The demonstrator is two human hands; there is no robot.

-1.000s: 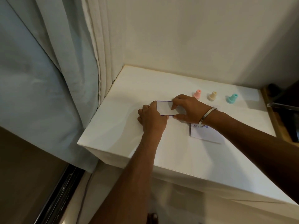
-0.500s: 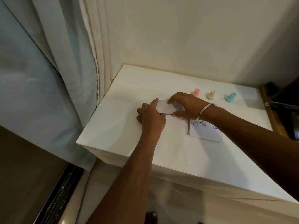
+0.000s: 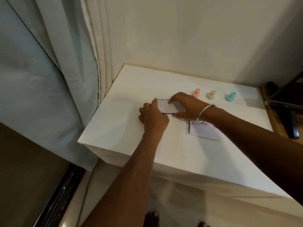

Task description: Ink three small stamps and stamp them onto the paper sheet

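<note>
- A pale blue curtain (image 3: 41,79) fills the left of the frame, with a cream curtain (image 3: 101,46) hanging beside it against the wall.
- The white bench (image 3: 131,89) takes up the centre and right, its corner pointing toward the lower left.
- The left hand (image 3: 154,117) sits at mid-frame, fingers curled at the left end of the ink pad (image 3: 165,106), thumb against its edge.
- The right hand (image 3: 186,106), a metal bangle (image 3: 205,112) at its wrist, spans the pad's right end: forefinger on the far edge, thumb on the near edge, so this grip pinches the pad.
- The paper sheet (image 3: 205,131) lies flat just right of centre, partly under the right forearm; small blue marks show along its upper edge (too small to read).
- Three stamps stand upright in a row at the upper right, apart from each other: the pink stamp (image 3: 196,92) just beyond the right hand, then the cream stamp (image 3: 211,94), then the teal stamp (image 3: 230,96).
</note>
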